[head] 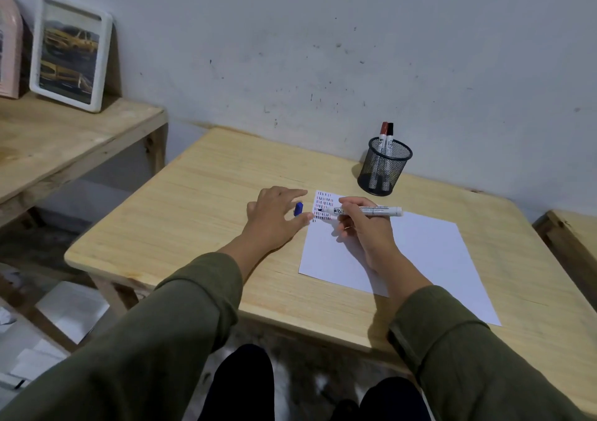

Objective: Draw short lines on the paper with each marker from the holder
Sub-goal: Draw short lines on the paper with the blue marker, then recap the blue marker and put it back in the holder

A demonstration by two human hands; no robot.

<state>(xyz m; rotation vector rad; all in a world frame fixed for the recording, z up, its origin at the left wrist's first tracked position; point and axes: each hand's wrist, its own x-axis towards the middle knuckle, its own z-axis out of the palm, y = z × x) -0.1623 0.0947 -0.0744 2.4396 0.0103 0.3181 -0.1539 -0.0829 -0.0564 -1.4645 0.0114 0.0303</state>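
Observation:
A white sheet of paper point(429, 252) lies on the wooden table point(193, 213), its far left corner filled with rows of short red, blue and black lines point(324, 205). My right hand point(361, 226) grips an uncapped white marker point(371, 211) lying nearly level, tip pointing left over those lines. My left hand point(277, 217) rests flat on the table beside the paper's corner, fingers spread, with the blue cap point(298, 209) lying between thumb and fingers. A black mesh holder point(384, 170) behind the paper holds a red-capped marker point(383, 129) and a black-capped marker point(390, 129).
A grey wall rises right behind the table. To the left stands a lower wooden bench point(64, 149) with a white picture frame point(69, 55) leaning on the wall. Another wooden surface point(571, 230) shows at the right edge. My knees are below the table's near edge.

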